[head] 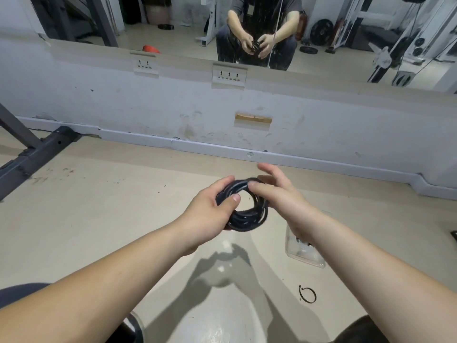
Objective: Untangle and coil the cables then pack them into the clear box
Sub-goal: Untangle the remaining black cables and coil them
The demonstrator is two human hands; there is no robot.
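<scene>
1. Nearest the camera, a thin black loop (308, 294) lies alone on the pale floor (99, 206), off to the right and untouched. It cannot be told whether it is a tie or a short cable.
2. Just beyond it, the clear box (305, 256) sits on the floor under the right forearm, which hides a good part of it. Something small, dark and whitish shows inside, too hidden to identify, so it is unclear whether any cable is packed yet.
3. Farther on, the black cable (243, 214) is held in the air between both hands, above the floor and apart from the box. It is wound into a round coil of several turns, and no loose tail shows.
4. The left hand (210, 211) grasps the coil's left side, with its fingers curled round the bundle and its thumb laid across the turns.
5. The right hand (282, 196) pinches the top of the coil, thumb against curled fingers, with the forefinger stretched free beyond it.
6. By the look of it, untangling and coiling are all but done for this cable. What seems left is to lower it into the box and deal with the loop on the floor.
7. Farthest off, a scuffed wall (173, 107) carries sockets (229, 75). The mirror (173, 18) above them shows the same two-handed hold from the front.
</scene>
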